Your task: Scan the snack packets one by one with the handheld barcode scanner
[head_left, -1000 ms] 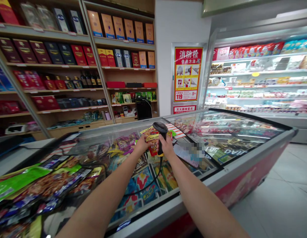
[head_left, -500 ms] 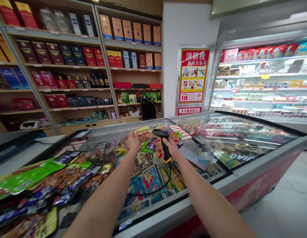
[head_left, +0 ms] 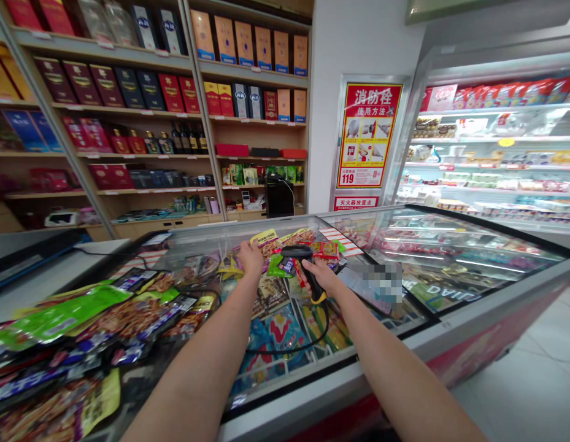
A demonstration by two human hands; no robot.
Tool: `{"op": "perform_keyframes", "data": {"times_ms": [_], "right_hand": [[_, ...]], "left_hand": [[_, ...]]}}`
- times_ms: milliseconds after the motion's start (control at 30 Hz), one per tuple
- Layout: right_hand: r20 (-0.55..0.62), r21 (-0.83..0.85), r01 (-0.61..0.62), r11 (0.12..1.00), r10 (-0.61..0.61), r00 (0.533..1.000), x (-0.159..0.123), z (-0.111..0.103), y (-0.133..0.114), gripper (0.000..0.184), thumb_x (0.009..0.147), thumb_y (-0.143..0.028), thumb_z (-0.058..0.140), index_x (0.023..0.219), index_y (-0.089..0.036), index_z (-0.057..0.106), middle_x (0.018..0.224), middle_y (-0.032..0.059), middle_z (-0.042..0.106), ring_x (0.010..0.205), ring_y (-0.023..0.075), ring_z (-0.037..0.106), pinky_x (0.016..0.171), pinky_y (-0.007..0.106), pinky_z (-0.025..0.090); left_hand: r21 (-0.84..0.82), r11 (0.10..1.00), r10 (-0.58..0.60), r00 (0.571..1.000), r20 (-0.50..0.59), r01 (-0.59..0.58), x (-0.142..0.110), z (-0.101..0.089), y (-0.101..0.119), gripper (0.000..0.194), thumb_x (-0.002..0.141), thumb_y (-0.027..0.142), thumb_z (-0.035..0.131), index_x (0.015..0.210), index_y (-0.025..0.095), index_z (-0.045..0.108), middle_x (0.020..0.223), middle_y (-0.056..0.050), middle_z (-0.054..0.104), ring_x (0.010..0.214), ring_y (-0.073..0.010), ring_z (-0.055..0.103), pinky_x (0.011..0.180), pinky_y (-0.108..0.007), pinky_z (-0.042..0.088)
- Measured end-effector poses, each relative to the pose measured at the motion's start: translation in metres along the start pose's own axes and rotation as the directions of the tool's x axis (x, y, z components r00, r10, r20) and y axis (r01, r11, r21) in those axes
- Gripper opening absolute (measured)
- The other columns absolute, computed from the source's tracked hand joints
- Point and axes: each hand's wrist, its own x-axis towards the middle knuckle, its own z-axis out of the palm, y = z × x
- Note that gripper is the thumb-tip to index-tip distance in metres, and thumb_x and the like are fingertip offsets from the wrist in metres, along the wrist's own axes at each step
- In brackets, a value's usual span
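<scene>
In the head view, gripped a black pistol-grip barcode scanner (head_left: pixel 297 252) in the right hand (head_left: pixel 323 276), with fingers wrapped round the handle, above the glass top (head_left: pixel 294 376) of a chest freezer (head_left: pixel 285 408). Trailed a black cable (head_left: pixel 327 321) from the handle's yellow-edged butt, curving back over the glass toward the left forearm (head_left: pixel 206 350). Had the left hand (head_left: pixel 251 259) at a yellow-topped snack packet (head_left: pixel 265 237) on the far side of the glass, with fingers bent close together near its edge; could not tell whether pinching it or merely touching. Saw a red packet (head_left: pixel 328 248) just beyond the scanner and 1 green-and-purple packet (head_left: pixel 278 266) below its head. Judged the scanner light, stiff and hard-shelled, with a perhaps fragile window, best held by the handle with some allowance for cable drag. Judged the packets light, glossy, slippery and soft enough to fold, so best taken by a flat sealed edge. Saw more packets, including 1 bright green packet (head_left: pixel 68 313), overlapping in a loose heap (head_left: pixel 123 316) at the left, likely to slide against each other.
</scene>
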Motion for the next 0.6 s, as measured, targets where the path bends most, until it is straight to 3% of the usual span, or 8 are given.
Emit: {"op": "perform_keyframes", "data": {"times_ms": [167,300,433,600], "right_hand": [[-0.019,0.046,-0.019,0.999,0.02,1.0,-0.003,0.003,-0.003,0.043,0.071,-0.058,0.064,0.066,-0.018,0.051,0.046,-0.0036,0.053,0.033,0.0087,0.046,0.033,0.022,0.041],[-0.001,0.122,-0.072,0.99,0.072,0.997,-0.002,0.01,0.0,0.042,0.075,-0.057,0.063,0.066,-0.018,0.05,0.048,-0.0027,0.053,0.035,0.0089,0.047,0.033,0.022,0.042],[0.06,0.215,-0.093,0.972,0.082,0.995,0.001,0.033,0.0,0.037,0.077,-0.053,0.063,0.072,-0.019,0.05,0.05,-0.0032,0.055,0.035,0.009,0.047,0.034,0.022,0.042],[0.18,0.238,-0.134,0.962,0.092,0.979,0.003,0.09,-0.013,0.038,0.078,-0.053,0.063,0.069,-0.019,0.049,0.047,-0.0029,0.053,0.033,0.0092,0.046,0.033,0.022,0.041]], "left_hand": [[-0.012,1.0,-0.007,1.0,0.011,0.007,-0.005,-0.004,0.006,0.026,0.089,0.031,0.04,0.098,0.016,0.059,0.096,-0.011,0.069,0.091,-0.0232,0.064,0.082,-0.034,0.047],[0.016,1.0,0.025,0.999,0.048,-0.026,-0.01,-0.022,0.015,0.026,0.089,0.027,0.04,0.101,0.015,0.06,0.098,-0.012,0.069,0.094,-0.0234,0.063,0.084,-0.033,0.045],[0.066,0.995,0.066,0.997,0.029,-0.068,-0.006,-0.061,0.013,0.027,0.09,0.028,0.04,0.103,0.014,0.06,0.099,-0.013,0.068,0.095,-0.0232,0.063,0.083,-0.031,0.045],[0.153,0.986,0.081,0.993,-0.088,-0.067,0.016,-0.136,-0.013,0.028,0.089,0.03,0.04,0.102,0.016,0.06,0.099,-0.013,0.068,0.095,-0.0243,0.063,0.083,-0.033,0.045]]}}
